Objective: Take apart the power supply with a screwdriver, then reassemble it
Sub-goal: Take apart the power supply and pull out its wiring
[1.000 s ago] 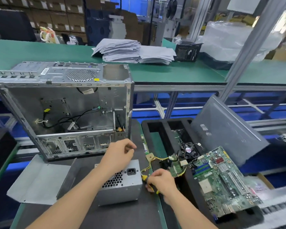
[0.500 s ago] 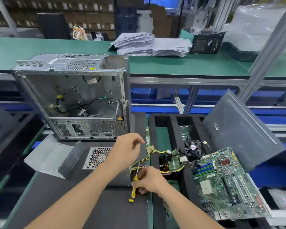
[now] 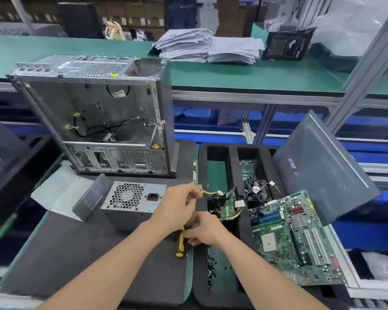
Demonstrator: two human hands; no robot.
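Observation:
The grey metal power supply [image 3: 130, 202] lies on the dark mat with its fan grille and power socket facing up. My left hand [image 3: 177, 206] rests over its right end with fingers curled. My right hand [image 3: 203, 230] is just below and to the right, gripping a yellow-handled screwdriver [image 3: 180, 245] whose handle points down toward me. The tip is hidden behind my hands. Yellow and black cables [image 3: 213, 193] run from the supply's right side into the black foam tray.
The open empty computer case [image 3: 94, 117] stands behind the supply. A grey cover plate [image 3: 61, 193] lies to the left. The black foam tray [image 3: 233, 157] on the right holds a motherboard [image 3: 293, 236], a fan [image 3: 255, 191], a leaning side panel [image 3: 323, 166] and several loose screws [image 3: 211, 269].
The view has shifted. The power supply now lies with its grille face up, and my right hand has drawn closer under my left hand while still holding the screwdriver.

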